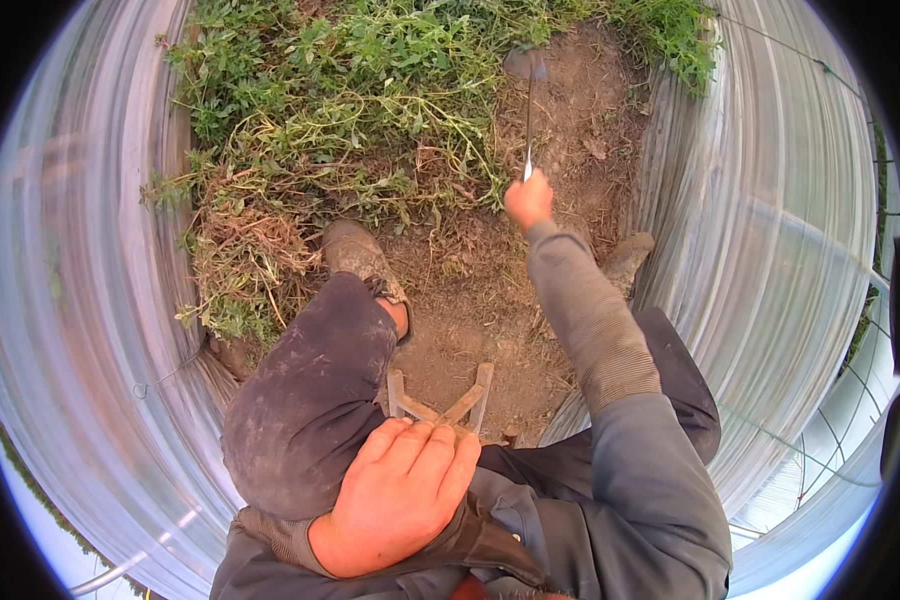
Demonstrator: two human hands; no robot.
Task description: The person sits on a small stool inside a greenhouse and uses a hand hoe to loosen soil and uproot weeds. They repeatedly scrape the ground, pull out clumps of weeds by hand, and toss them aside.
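Note:
My right hand [529,199] is closed round the handle of a hoe-like hand tool [529,112], its thin metal shank pointing away from me. The tool's flat blade, somewhat blurred, lies over bare soil at the edge of the green weeds [390,67]. Nearer my body, my left hand [405,491] rests palm down with its fingers together, over the near end of a small wooden stool or frame [461,405] between my legs. What lies under the palm is hidden, so a hold cannot be made out.
Translucent plastic sheeting [97,285] walls the left side, and more sheeting [765,247] the right. Uprooted, partly dried weeds [247,247] are heaped beside my left shoe [360,259]. My right shoe [630,259] is close to the right sheeting. Trodden soil [480,300] lies between the shoes.

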